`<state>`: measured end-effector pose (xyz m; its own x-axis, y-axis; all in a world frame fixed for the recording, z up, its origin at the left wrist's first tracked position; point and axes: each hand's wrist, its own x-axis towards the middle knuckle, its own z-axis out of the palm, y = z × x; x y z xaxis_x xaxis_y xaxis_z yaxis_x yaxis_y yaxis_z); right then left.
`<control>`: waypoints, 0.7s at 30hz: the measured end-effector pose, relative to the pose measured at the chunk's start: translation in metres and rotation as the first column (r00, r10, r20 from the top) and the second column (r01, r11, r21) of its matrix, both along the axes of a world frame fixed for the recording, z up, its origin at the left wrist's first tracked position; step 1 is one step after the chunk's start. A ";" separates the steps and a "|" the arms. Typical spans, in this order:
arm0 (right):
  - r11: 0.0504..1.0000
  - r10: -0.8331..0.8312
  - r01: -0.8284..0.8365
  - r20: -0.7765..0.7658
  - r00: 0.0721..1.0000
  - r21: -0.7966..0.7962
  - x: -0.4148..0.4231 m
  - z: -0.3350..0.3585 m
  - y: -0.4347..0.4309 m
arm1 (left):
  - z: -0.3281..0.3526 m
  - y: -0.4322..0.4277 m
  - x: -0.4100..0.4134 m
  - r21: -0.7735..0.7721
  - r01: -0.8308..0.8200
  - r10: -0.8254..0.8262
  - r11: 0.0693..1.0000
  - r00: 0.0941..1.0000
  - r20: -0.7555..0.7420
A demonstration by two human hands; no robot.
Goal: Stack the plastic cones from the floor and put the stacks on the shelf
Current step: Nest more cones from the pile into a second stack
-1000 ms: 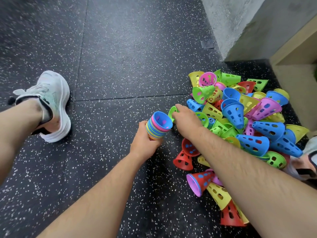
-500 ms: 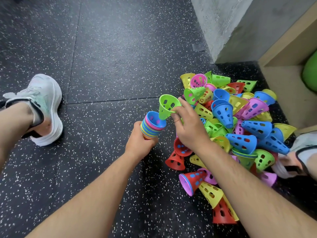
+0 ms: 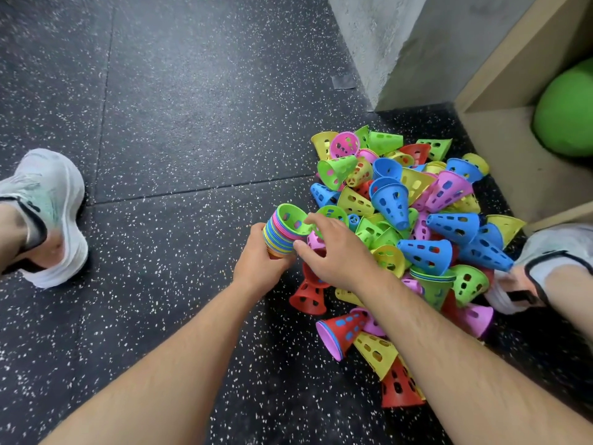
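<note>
The left hand (image 3: 260, 268) is wrapped round the narrow lower part of a stack of nested plastic cones (image 3: 276, 239). It holds the stack tilted, mouth up and to the right, just above the black speckled rubber floor (image 3: 192, 123), near the middle of the scene. The rims of the stack show as bands of yellow, blue, pink and orange.

A lime-green perforated plastic cone (image 3: 293, 220) now sits seated as the top layer of that stack. Half a second ago the right hand was holding it in the air just above the stack, whose uppermost cone was then blue; a second ago the right hand was reaching into the heap for it.

The right hand (image 3: 337, 255) is at the right side of the stack's mouth. Its forefinger lies on the green rim and its thumb is against the rims below. I cannot tell whether it pinches the cone or only touches it.

Directly right of the hands, the pile of loose perforated cones in blue, green, yellow, pink and red (image 3: 417, 220) lies on the floor, with a few red and yellow ones spilled nearer under the right forearm. The pale wooden shelf (image 3: 500, 162) stands at the far right, just beyond the pile, with a large green ball (image 3: 568, 107) in its opening. A grey concrete wall corner (image 3: 378, 36) rises beyond the pile. A white trainer (image 3: 54, 213) is planted at the left edge and a grey one (image 3: 552, 248) at the right edge, touching the pile.
</note>
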<state>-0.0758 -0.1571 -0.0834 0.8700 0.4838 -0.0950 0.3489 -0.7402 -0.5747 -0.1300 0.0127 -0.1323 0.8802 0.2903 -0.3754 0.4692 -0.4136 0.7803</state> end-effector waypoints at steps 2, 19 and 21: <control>1.000 -0.021 0.021 0.052 0.998 0.007 0.007 0.002 0.001 | -0.001 -0.001 0.001 0.024 0.001 -0.001 1.000 1.000 -0.005; 0.893 -0.193 0.222 0.113 0.975 -0.391 0.101 0.002 0.022 | -0.013 0.006 0.012 0.012 0.016 -0.015 1.000 0.999 -0.030; 0.866 -0.206 0.223 0.087 0.975 -0.447 0.105 -0.002 0.024 | -0.014 0.007 0.012 0.013 0.020 -0.019 1.000 0.999 -0.028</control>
<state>0.0295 -0.1333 -0.0854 0.9543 0.1967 -0.2248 0.1656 -0.9747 -0.1501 -0.1184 0.0192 -0.1459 0.8749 0.2782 -0.3963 0.4826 -0.4328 0.7615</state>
